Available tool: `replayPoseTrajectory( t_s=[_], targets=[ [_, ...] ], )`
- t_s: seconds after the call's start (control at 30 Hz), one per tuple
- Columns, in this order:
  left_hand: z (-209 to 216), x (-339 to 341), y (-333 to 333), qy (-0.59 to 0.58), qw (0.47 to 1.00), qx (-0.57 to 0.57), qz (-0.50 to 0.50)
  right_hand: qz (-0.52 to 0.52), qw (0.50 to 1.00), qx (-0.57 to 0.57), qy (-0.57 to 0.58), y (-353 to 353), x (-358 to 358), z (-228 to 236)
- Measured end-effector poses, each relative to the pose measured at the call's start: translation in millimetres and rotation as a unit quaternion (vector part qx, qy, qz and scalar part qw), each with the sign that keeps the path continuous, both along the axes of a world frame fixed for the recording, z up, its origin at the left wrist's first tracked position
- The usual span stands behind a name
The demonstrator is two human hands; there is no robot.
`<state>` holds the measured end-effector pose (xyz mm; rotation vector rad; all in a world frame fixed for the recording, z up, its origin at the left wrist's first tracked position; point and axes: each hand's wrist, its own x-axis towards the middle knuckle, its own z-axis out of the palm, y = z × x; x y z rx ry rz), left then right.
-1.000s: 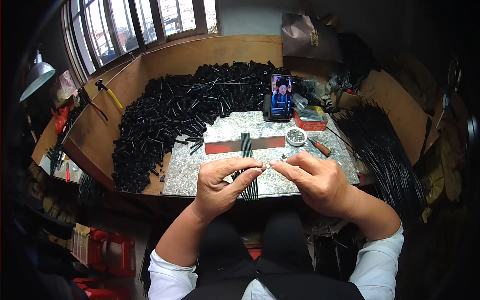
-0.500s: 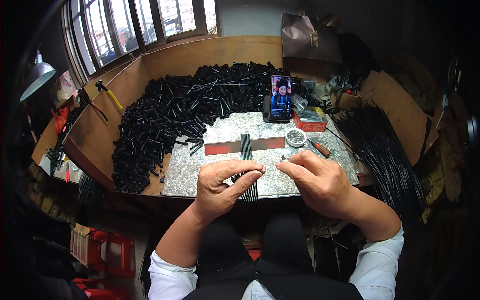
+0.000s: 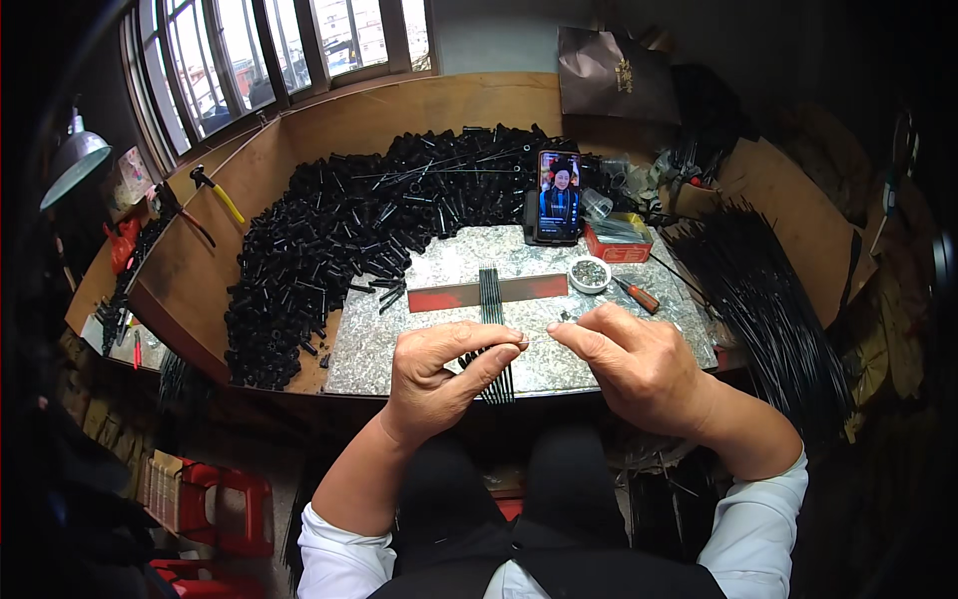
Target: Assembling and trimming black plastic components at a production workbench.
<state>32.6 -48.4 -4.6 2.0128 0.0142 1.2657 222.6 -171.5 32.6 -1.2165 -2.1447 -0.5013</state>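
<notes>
A big wooden bench (image 3: 419, 110) curves around the person, with a row of windows (image 3: 269, 50) behind it on the left. A huge heap of short black tubes (image 3: 339, 240) covers much of the bench on the left and at the back. On the right lies a wide bunch of long thin black rods (image 3: 768, 299), fanned out toward the edge. In the middle is a speckled grey work slab (image 3: 399, 334), and a flat bar with red ends (image 3: 519, 290) lies across it. A small row of black rods (image 3: 492, 309) lies over that bar and runs down toward the person. A phone (image 3: 559, 197) stands upright at the back of the slab with its screen lit. Just right of it sits a small red box (image 3: 617, 243). Near the bar's right end is a little round dish (image 3: 590, 274) of tiny metal bits, and a screwdriver with a red handle (image 3: 636, 294) lies beside it. A hammer with a yellow handle (image 3: 218, 195) rests far off on the left. Both hands are over the front of the slab, close together. The left hand (image 3: 439, 374) is curled, its fingers pinched on the near ends of the row of rods. The right hand (image 3: 629, 364) is partly closed, its fingertips pinching something very small and shiny beside the left fingers; it is too tiny to name.
</notes>
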Motion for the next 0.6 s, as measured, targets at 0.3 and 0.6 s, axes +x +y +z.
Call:
replayPoseTrajectory(
  t_s=[0.3,0.6],
  targets=[
    [-0.1,-2.8,1.8,0.005,1.0,-0.004,0.004,0.02,1.0,0.012,-0.005,0.6,0.9,-3.0],
    [-1.8,-0.6,0.5,0.0,1.0,-0.011,-0.005,0.006,1.0,0.024,-0.014,-0.2,1.1,-0.9]
  ],
)
